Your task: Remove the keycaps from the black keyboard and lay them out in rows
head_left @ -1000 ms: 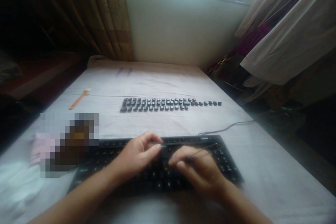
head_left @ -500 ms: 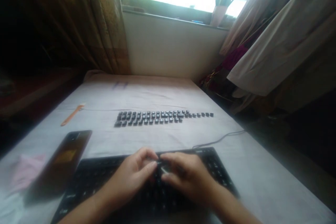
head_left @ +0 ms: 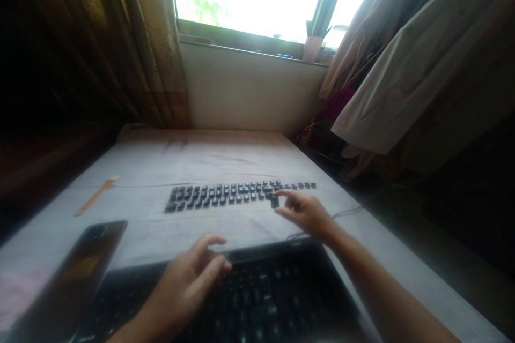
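Note:
A black keyboard (head_left: 257, 300) lies close to me, somewhat blurred. My left hand (head_left: 191, 276) hovers at its upper edge with thumb and forefinger apart, holding nothing I can see. Beyond the keyboard, loose black keycaps (head_left: 217, 193) are laid out in rows on the pale cloth. My right hand (head_left: 306, 214) reaches to the right part of these rows. Between its thumb and fingertips is a dark keycap (head_left: 274, 201), beside the nearest row; whether it touches the cloth I cannot tell.
A dark phone (head_left: 86, 262) lies left of the keyboard, by a pink cloth (head_left: 20, 295). Farther back is a thin orange tool (head_left: 95, 196) with a pale tip. A cable (head_left: 348, 210) runs off right. Clothes (head_left: 374, 102) hang at the right, a curtain (head_left: 153, 64) at the left.
My right hand has moved from the keyboard forward and right to the keycap rows. My left hand has shifted slightly left, its fingers wider apart. The camera view has tilted up.

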Motion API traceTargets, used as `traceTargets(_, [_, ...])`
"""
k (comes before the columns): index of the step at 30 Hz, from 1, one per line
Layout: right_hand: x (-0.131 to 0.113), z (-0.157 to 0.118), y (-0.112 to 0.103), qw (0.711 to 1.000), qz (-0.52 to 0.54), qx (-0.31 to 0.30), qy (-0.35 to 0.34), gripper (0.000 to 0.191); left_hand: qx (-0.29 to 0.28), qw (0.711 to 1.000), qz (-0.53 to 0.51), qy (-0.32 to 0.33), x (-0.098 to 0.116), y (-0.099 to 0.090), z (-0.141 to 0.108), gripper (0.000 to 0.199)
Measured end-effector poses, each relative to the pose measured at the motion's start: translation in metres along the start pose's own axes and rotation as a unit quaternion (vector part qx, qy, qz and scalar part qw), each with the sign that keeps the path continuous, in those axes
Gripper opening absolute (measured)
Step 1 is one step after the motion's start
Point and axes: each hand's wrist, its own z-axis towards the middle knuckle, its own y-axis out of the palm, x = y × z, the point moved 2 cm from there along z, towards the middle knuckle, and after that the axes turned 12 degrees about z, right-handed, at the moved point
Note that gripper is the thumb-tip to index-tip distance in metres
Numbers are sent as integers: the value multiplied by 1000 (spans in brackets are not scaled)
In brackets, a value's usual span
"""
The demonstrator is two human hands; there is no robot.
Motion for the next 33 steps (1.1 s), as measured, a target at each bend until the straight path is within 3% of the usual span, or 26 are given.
traceTargets(4, [40, 33, -8, 997, -63, -2, 52, 31, 31, 998, 54, 31, -5, -2, 1, 29])
traceTargets(7, [52, 42, -1, 993, -89, -11, 71, 36, 35, 996, 66, 42, -10, 0, 1, 27])
traceTargets(14, [52, 45, 6, 989, -117, -33, 82, 39, 20, 998, 59, 28, -17, 3, 1, 29])
traceTargets(23, [55, 46, 6, 987, -135, -44, 75, 38, 21, 997, 72, 25, -10, 0, 3, 29])
traceTargets(33, [60, 47, 4, 993, -89, -27, 75, 40, 21, 997, 76, 21, -10, -1, 3, 28])
